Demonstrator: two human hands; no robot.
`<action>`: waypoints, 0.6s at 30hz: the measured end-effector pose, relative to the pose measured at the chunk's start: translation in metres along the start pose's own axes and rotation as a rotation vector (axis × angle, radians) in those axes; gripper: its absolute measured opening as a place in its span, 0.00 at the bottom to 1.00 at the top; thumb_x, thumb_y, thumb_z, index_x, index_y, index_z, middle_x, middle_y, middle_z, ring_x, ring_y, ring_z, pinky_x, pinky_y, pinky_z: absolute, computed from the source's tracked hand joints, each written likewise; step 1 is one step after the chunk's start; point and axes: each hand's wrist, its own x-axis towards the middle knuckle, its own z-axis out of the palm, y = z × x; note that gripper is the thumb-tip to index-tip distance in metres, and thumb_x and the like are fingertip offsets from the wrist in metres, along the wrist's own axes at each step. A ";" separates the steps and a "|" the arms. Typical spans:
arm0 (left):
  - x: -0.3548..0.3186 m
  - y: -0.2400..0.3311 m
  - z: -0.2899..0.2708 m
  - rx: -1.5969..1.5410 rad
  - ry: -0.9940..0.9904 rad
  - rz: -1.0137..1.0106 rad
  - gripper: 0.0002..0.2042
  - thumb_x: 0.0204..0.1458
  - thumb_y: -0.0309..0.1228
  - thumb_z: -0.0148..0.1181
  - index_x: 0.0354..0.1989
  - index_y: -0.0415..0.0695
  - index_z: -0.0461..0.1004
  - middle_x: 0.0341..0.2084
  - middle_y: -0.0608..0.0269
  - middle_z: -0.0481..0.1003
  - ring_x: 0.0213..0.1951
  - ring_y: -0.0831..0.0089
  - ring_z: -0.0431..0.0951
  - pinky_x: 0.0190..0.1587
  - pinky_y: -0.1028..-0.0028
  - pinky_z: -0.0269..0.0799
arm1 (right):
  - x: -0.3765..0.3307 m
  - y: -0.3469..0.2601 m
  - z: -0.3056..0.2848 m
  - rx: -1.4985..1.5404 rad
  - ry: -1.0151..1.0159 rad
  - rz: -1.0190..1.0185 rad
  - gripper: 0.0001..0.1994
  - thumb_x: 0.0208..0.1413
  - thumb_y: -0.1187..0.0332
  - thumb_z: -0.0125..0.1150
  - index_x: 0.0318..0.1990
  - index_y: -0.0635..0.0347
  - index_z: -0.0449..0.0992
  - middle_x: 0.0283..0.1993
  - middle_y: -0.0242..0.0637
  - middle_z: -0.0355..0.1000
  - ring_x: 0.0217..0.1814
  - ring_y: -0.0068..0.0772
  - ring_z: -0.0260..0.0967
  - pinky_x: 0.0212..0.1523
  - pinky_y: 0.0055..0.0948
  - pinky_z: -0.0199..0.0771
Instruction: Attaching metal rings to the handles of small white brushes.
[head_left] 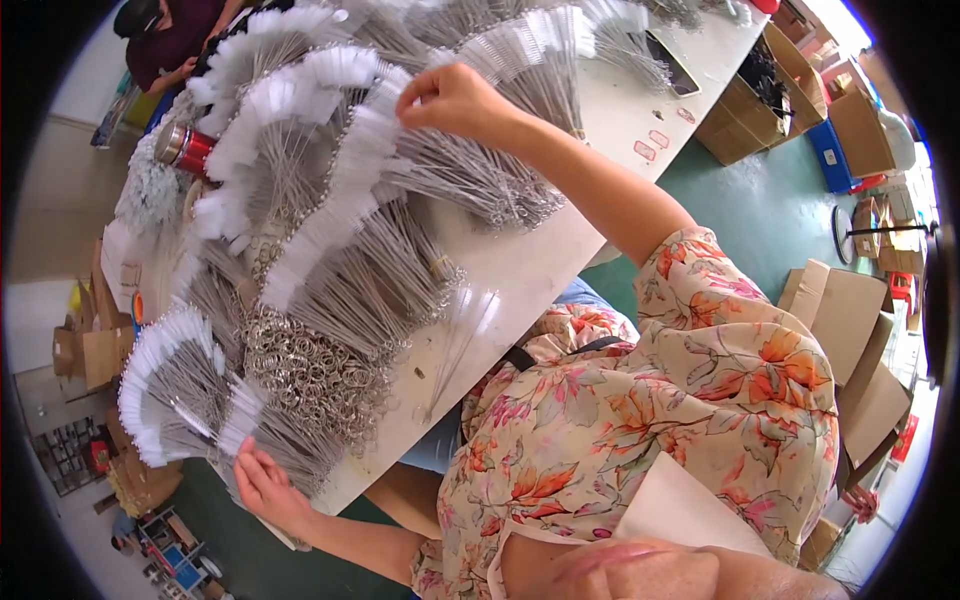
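Thin wire brushes with white bristle heads lie fanned out in rows over the table. At the far middle, my right hand [455,100] is closed in a pinch, thumb and forefinger at the bristle end of a wire brush [375,130] in a long row. My left hand [268,487] is at the near left table edge, its fingers bent together beside a fan of wire brushes [170,385]. Whatever sits between those fingertips is too small to make out. Between the hands lies a heap of metal rings [310,375]. A few loose brushes [470,325] lie apart near my body.
A red metal cup [185,148] stands among the brushes at the left. A phone [672,65] lies by the far right table edge [725,65]. Cardboard boxes [745,115] stand on the floor beyond it. Another person [180,40] is at the far left.
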 end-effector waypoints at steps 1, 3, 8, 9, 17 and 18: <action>0.003 0.004 0.012 -0.038 -0.067 0.040 0.13 0.58 0.33 0.46 0.40 0.35 0.71 0.16 0.74 0.59 0.16 0.90 0.50 0.16 0.85 0.41 | 0.000 -0.003 -0.009 -0.005 0.012 0.003 0.10 0.40 0.64 0.64 0.30 0.58 0.79 0.17 0.26 0.65 0.20 0.16 0.58 0.23 0.20 0.60; 0.003 0.010 0.037 -0.047 -0.115 0.057 0.13 0.58 0.33 0.46 0.39 0.35 0.71 0.15 0.73 0.59 0.16 0.89 0.50 0.16 0.85 0.41 | -0.003 -0.028 -0.024 -0.152 0.035 -0.058 0.10 0.42 0.63 0.63 0.31 0.57 0.80 0.18 0.28 0.65 0.20 0.16 0.58 0.24 0.20 0.61; -0.011 0.024 0.114 -0.184 -0.421 0.090 0.11 0.58 0.30 0.45 0.39 0.37 0.73 0.14 0.72 0.61 0.15 0.89 0.51 0.16 0.86 0.43 | -0.016 -0.029 -0.010 -0.560 -0.139 -0.125 0.11 0.46 0.57 0.59 0.32 0.52 0.80 0.29 0.38 0.75 0.32 0.40 0.73 0.37 0.35 0.72; -0.017 0.026 0.127 -0.204 -0.482 0.114 0.11 0.58 0.29 0.46 0.38 0.36 0.73 0.15 0.72 0.62 0.15 0.89 0.51 0.16 0.86 0.43 | -0.015 -0.024 0.003 -0.581 -0.158 -0.079 0.12 0.45 0.57 0.59 0.32 0.52 0.79 0.29 0.37 0.75 0.32 0.41 0.73 0.38 0.36 0.72; -0.034 0.029 0.160 -0.220 -0.635 0.160 0.10 0.57 0.28 0.47 0.37 0.35 0.73 0.15 0.70 0.65 0.15 0.89 0.53 0.17 0.86 0.46 | 0.004 -0.004 -0.004 -0.144 -0.035 -0.019 0.12 0.38 0.60 0.62 0.30 0.55 0.79 0.31 0.40 0.75 0.34 0.36 0.73 0.36 0.33 0.72; -0.032 0.025 0.155 -0.201 -0.593 0.134 0.10 0.57 0.28 0.46 0.37 0.35 0.73 0.15 0.70 0.64 0.15 0.89 0.52 0.17 0.86 0.46 | 0.004 -0.012 -0.015 0.044 0.126 -0.042 0.10 0.42 0.62 0.61 0.31 0.56 0.79 0.28 0.36 0.73 0.28 0.27 0.69 0.31 0.30 0.69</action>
